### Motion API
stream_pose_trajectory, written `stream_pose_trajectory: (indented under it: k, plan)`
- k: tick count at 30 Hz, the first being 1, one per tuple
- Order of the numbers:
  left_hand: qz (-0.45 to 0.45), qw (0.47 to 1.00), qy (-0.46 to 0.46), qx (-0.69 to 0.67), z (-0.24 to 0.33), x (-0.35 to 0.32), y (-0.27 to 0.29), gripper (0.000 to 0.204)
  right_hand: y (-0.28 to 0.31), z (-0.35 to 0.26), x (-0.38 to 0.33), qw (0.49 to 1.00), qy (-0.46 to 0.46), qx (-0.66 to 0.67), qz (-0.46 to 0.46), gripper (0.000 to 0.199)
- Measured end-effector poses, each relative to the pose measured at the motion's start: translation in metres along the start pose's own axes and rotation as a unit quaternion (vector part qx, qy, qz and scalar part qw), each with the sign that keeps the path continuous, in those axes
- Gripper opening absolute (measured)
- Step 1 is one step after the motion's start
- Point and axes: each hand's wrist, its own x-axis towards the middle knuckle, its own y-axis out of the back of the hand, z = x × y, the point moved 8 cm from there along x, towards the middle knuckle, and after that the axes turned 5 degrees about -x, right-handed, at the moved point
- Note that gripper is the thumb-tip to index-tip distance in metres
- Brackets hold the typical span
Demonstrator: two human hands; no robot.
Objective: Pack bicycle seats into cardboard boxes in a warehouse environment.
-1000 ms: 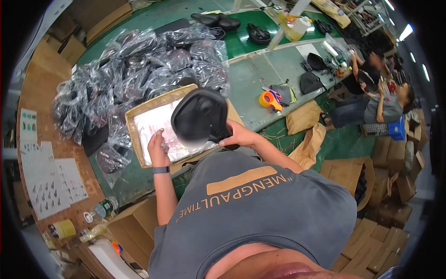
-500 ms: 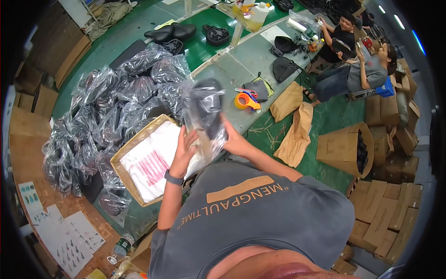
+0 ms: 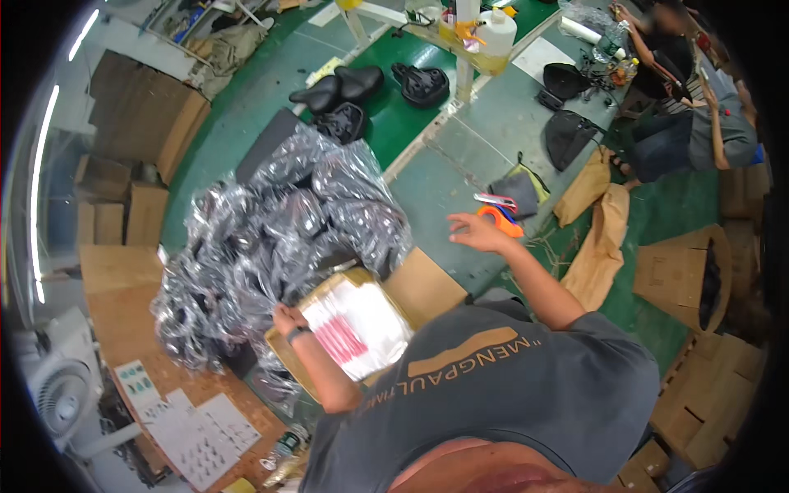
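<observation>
My left hand (image 3: 288, 319) is at the far-left rim of a shallow cardboard tray (image 3: 279, 347), beside the bagged heap. Its fingers look curled; whatever they hold, if anything, I cannot make out. White plastic bags with red print (image 3: 362, 324) lie stacked in the tray. Over the bench my right hand (image 3: 478, 232) is held out with fingers apart and nothing in it. Just right of it lie an orange tape roll (image 3: 503, 222) and a red-and-white cutter-like tool (image 3: 493, 200). Bicycle saddles in clear plastic bags (image 3: 271, 238) are heaped beyond the tray.
Unwrapped black saddles (image 3: 339, 89) sit on the green bench (image 3: 431, 177) behind the heap. A brown cardboard flap (image 3: 423, 283) stands right of the tray. Printed sheets (image 3: 201, 435) lie at lower left, near a fan (image 3: 66, 398). Two people (image 3: 715, 123) are at the far right.
The bagged saddle held between both hands has been let go. My right hand has moved right toward the tape, my left to the tray's rim. The view has shifted too.
</observation>
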Motion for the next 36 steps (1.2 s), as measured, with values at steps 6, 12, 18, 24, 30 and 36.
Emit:
stream_pose_trajectory:
  k: [6,12,18,24,30,36]
  plan:
    - [0.059,0.934,-0.217,0.279,-0.057,-0.095,-0.012,0.041,0.102,0.038,0.183,0.996,-0.083,0.036,0.004,0.069]
    - [-0.032,0.784,-0.262,0.562,-0.144,-0.172,-0.059,0.033,0.229,0.019,0.434,0.973,-0.02,0.132,0.186,0.085]
    - [-0.015,0.828,-0.146,0.541,-0.193,-0.188,-0.022,0.029,0.201,0.015,0.526,0.892,-0.166,0.365,0.209,0.113]
    - [-0.006,0.779,-0.157,0.607,-0.208,-0.161,-0.014,0.043,0.173,0.063,0.478,0.811,-0.127,0.56,0.114,0.073]
    - [-0.081,0.777,-0.187,0.596,-0.22,-0.142,0.005,0.046,0.029,0.048,0.256,0.7,-0.105,0.706,0.033,0.066]
    - [-0.155,0.828,-0.188,0.504,-0.225,-0.127,0.022,0.028,-0.084,0.102,0.072,0.673,-0.251,0.695,0.018,0.068]
